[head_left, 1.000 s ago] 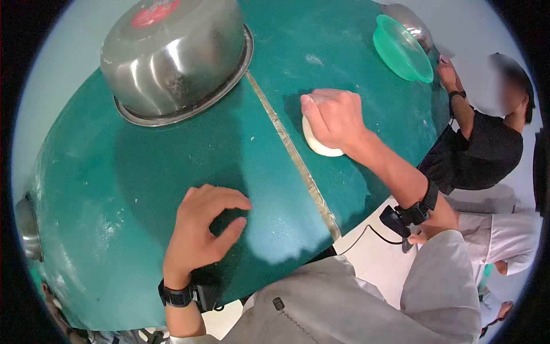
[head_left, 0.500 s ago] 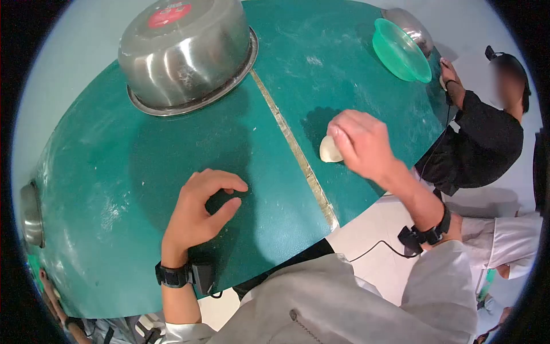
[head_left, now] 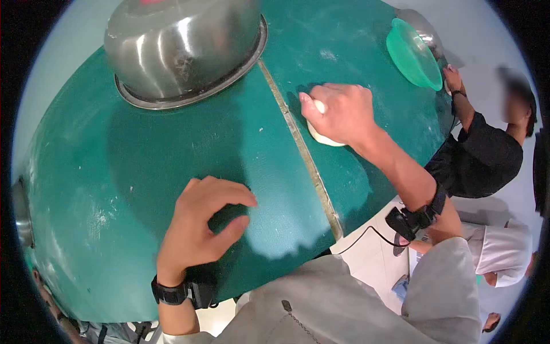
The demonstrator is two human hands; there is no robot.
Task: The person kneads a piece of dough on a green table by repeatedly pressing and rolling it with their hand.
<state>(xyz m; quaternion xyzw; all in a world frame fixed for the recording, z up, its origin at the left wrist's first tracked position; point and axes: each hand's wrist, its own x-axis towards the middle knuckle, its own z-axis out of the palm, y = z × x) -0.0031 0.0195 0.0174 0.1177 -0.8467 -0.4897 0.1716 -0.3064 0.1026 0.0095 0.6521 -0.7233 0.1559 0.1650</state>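
A pale lump of dough (head_left: 324,139) lies on the green tabletop (head_left: 189,143), just right of the strip along the table's seam. My right hand (head_left: 342,113) presses down on it from above with curled fingers, the thumb laid along its left side. Most of the dough is hidden under the palm, with only its left and lower edges showing. Left of the seam, my left hand (head_left: 206,223) hovers over the table, fingers curved and thumb apart, holding nothing.
An upturned steel basin (head_left: 183,51) stands at the back left. A green plastic bowl (head_left: 412,57) and another metal bowl (head_left: 424,34) sit at the far right, beside a co-worker in a black shirt (head_left: 487,157). A metal bowl (head_left: 23,218) is at the left edge.
My right hand has moved away from me and slightly left, pressing over the dough, which looks flatter. My left hand has barely moved. The view has shifted a little.
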